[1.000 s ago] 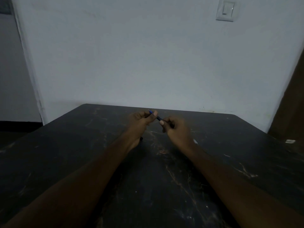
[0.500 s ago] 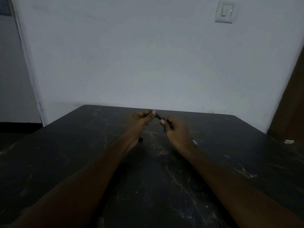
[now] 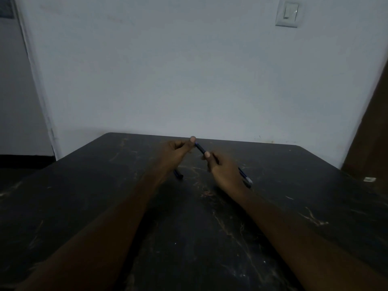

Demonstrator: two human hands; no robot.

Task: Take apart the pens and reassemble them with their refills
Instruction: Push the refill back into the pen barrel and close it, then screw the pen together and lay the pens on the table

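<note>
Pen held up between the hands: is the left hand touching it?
Touching. Head view shows the left hand pinching the pen at its upper end.

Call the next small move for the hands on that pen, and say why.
Probably a short twist-and-pull. The left hand and right hand each pinch an end of the pen, held above the table, and it looks to be in one piece. Turning the ends against each other should loosen it. The picture is too dim to tell whether it unscrews or pulls apart.

Dark blue pen (image 3: 200,148), black table (image 3: 84,185) veined pale brown, grey-white wall (image 3: 189,70), white switch (image 3: 287,12)
</note>
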